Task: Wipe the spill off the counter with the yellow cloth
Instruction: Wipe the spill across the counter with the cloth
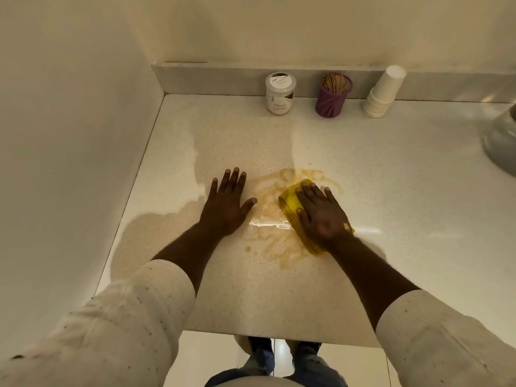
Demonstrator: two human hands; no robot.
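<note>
A brownish spill [269, 216] spreads over the middle of the pale speckled counter [391, 177]. The folded yellow cloth [290, 203] lies on the spill's right part. My right hand [321, 215] presses flat on top of the cloth, fingers spread, covering most of it. My left hand [227, 203] rests flat on the counter just left of the spill, fingers apart, holding nothing.
Along the back ledge stand a white jar labelled Masala Extract [280, 93], a purple holder of toothpicks [332, 95] and a leaning stack of white paper cups [384, 92]. A metal vessel [502, 141] sits at the right edge. A wall borders the counter's left side.
</note>
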